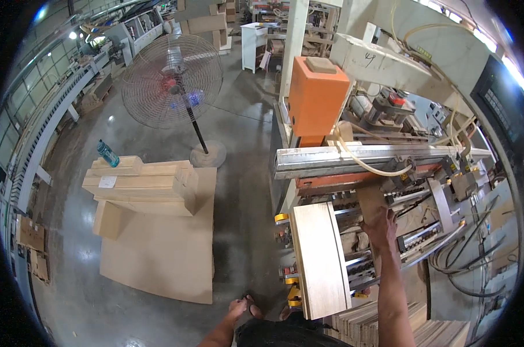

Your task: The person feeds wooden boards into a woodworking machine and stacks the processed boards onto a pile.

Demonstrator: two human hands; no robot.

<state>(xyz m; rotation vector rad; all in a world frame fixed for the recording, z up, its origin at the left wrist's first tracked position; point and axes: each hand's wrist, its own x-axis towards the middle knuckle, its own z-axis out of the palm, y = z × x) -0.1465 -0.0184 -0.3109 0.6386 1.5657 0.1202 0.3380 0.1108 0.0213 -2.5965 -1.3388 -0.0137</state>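
Right hand point(380, 226): yours, reaching forward and up from the lower edge over the bed of the woodworking machine point(389, 173). Fingers lie flat and close together on the near end of a brown wooden board point(370, 199); the palm presses down on it, no pinch showing, though the fingertips run into the wood and their exact grip is hard to read

Brown wooden board: narrow piece, directly ahead of that hand. Its long axis runs away from you, toward the grey metal rail point(371, 156) that crosses the machine from left to right. Far end sits under or just at that rail; which of the two, you cannot tell from this view

Left hand point(237, 309): low, near your knee, well apart from the machine, loosely closed as far as can be seen, holding nothing visible. Your right hand is the nearer one to the board by a wide margin

Pale wooden panel point(319, 260): lies flat on the machine bed just to the left of your right forearm, long axis also pointing away from you, parallel with the brown board, not touching it

Orange box point(317, 98): stands above the rail, behind the board

Stack of pale boards point(143, 182): on a flat sheet on the floor to your left, with a green bottle point(107, 153) on top

Standing fan point(172, 81): beyond the stack
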